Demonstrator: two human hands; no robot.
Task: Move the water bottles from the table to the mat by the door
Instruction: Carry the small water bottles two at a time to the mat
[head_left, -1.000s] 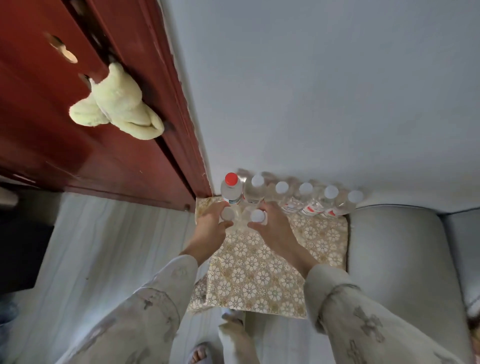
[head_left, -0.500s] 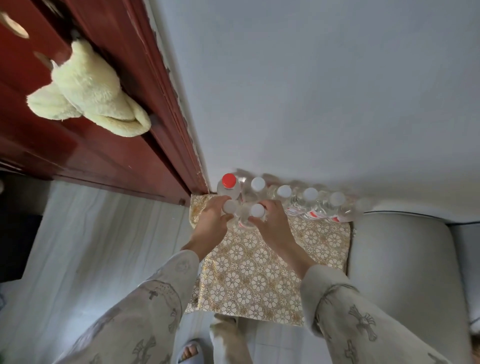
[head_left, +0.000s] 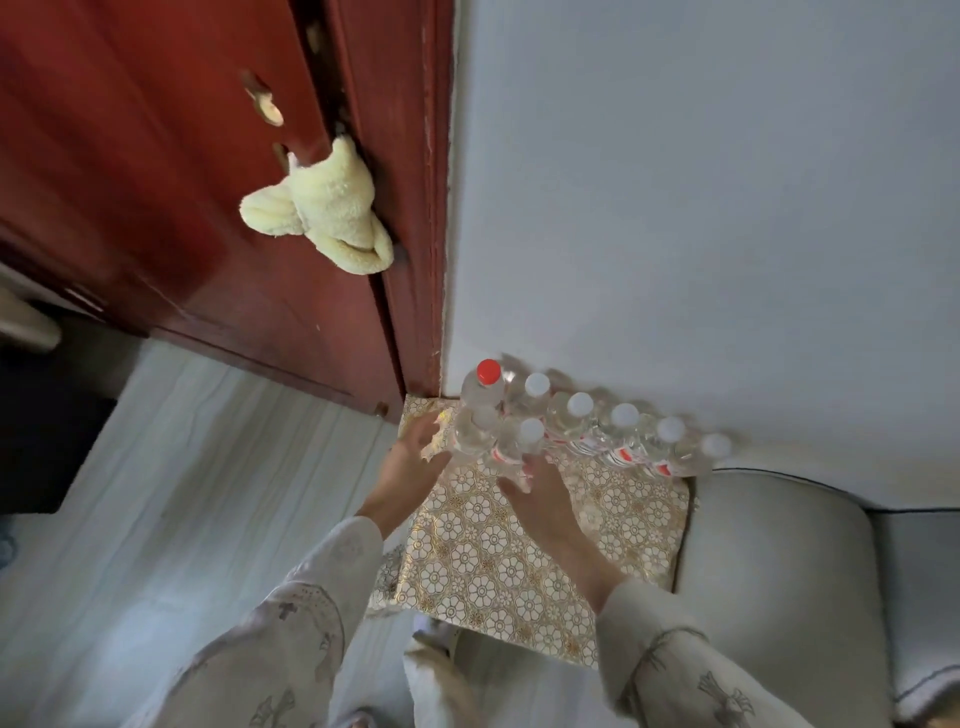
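A gold floral mat (head_left: 519, 551) lies on the floor in the corner between the door and the wall. Several clear water bottles stand on its far edge along the wall: one with a red cap (head_left: 487, 387), the others with white caps (head_left: 624, 431). Two more white-capped bottles (head_left: 524, 444) stand upright in front of that row at its left end. My left hand (head_left: 410, 465) is just left of them, fingers spread and holding nothing. My right hand (head_left: 543, 493) lies low in front of them with its fingers extended, the tips close to a bottle's base.
A red wooden door (head_left: 182, 208) with a yellow plush cloth (head_left: 322, 208) on its handle stands at the left. A white wall (head_left: 675, 208) rises behind the bottles. A grey cushioned seat (head_left: 779, 571) borders the mat's right side. Pale floor (head_left: 182, 493) extends left.
Both hands gripped the two front bottles near their caps; now they have let go and drawn back lower. The two bottles stand on the mat. The camera view shifted.
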